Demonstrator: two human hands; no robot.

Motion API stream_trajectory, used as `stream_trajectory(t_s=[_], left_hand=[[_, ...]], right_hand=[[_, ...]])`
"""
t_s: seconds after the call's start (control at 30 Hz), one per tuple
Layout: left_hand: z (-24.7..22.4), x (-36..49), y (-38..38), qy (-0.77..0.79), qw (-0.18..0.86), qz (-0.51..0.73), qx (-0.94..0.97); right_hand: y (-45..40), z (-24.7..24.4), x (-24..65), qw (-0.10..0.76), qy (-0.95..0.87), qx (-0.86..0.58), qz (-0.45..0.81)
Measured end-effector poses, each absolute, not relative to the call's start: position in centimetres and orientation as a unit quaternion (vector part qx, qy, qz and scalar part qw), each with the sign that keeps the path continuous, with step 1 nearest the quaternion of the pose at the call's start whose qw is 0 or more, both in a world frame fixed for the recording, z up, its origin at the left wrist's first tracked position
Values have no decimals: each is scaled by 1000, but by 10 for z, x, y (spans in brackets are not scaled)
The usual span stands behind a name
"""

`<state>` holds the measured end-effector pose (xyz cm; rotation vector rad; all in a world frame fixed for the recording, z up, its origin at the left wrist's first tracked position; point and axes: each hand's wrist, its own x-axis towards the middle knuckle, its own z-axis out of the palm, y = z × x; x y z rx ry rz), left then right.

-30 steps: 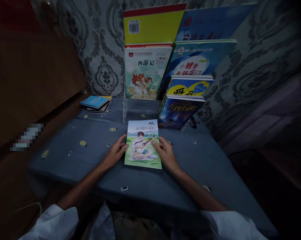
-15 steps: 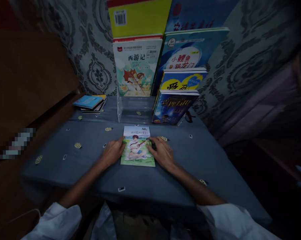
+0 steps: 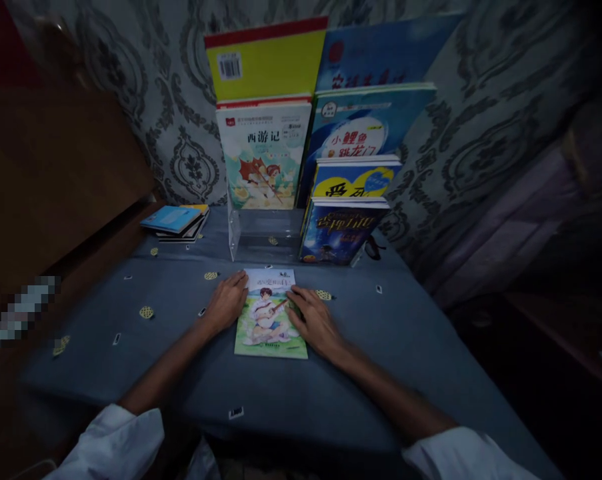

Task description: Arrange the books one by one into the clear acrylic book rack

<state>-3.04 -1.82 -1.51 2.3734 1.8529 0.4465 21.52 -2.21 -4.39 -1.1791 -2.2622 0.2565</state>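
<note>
A paperback book (image 3: 269,327) lies flat on the table, its cover up, showing a seated figure with a guitar-like instrument against green grass. My left hand (image 3: 227,301) rests by the book's upper left edge, fingers stretched out and fingertips at the edge. On the opposite side, my right hand (image 3: 315,323) has its fingers apart, their tips and the thumb over the right margin of the cover. Both hands look open rather than wrapped round the book. Whether any fingertip reaches under it is hidden.
Behind the book stands a clear acrylic rack (image 3: 233,240) holding several upright books, among them a white-and-green one (image 3: 265,160) and a dark blue one (image 3: 341,233). A small pile of books (image 3: 173,220) lies at the back left. A patterned cloth (image 3: 181,373) covers the table.
The view has shifted, so the rack and table sit lower in the picture. My left hand lies flatter along the edge; the right fingers reach slightly farther over the cover. The book remains flat.
</note>
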Motion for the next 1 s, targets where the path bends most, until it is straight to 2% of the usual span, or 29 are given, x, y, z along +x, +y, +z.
stream_trajectory(t_s=[0.47, 1.0], left_hand=[[-29, -17, 6, 528, 9, 176, 831], [-29, 22, 31, 427, 53, 187, 883]], right_hand=[[-21, -45, 217, 301, -843, -438, 80], [-22, -42, 217, 289, -842, -444, 105]])
